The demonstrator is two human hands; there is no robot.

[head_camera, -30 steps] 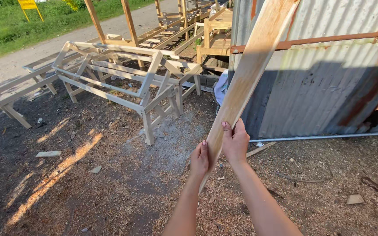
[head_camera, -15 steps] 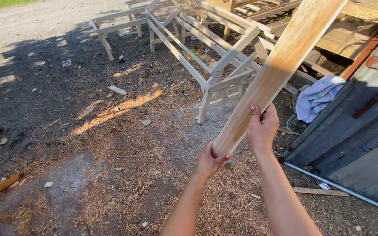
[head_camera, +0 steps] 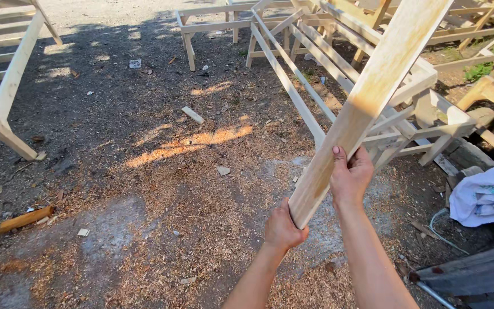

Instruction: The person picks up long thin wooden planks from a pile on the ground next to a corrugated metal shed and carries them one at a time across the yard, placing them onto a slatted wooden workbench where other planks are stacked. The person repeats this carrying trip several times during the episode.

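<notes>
Pale plank up in both hands, frames waiting behind

Wood is everywhere in this yard. At far left a pale frame stands on splayed legs, and below it a short round stick lies in the dirt. The ground is dark and gritty, strewn with sawdust and small offcuts, with an orange streak of sunlight across it. One flat offcut lies near the middle.

The left hand is closed around the plank's bottom end, cupping it from below. The right hand is clamped on the edge just above, thumb over the front face. The plank is smooth, light softwood with straight grain — it rises steeply up and to the right, off the ground and out of the top of the view.

As for progress, I judge the plank to be mid-carry: lifted and under control, not yet set down or fitted anywhere. Behind it stand finished-looking frames of square-cut slats and rails — several already assembled.

At right a crumpled white sack lies beside a dark metal edge.
</notes>
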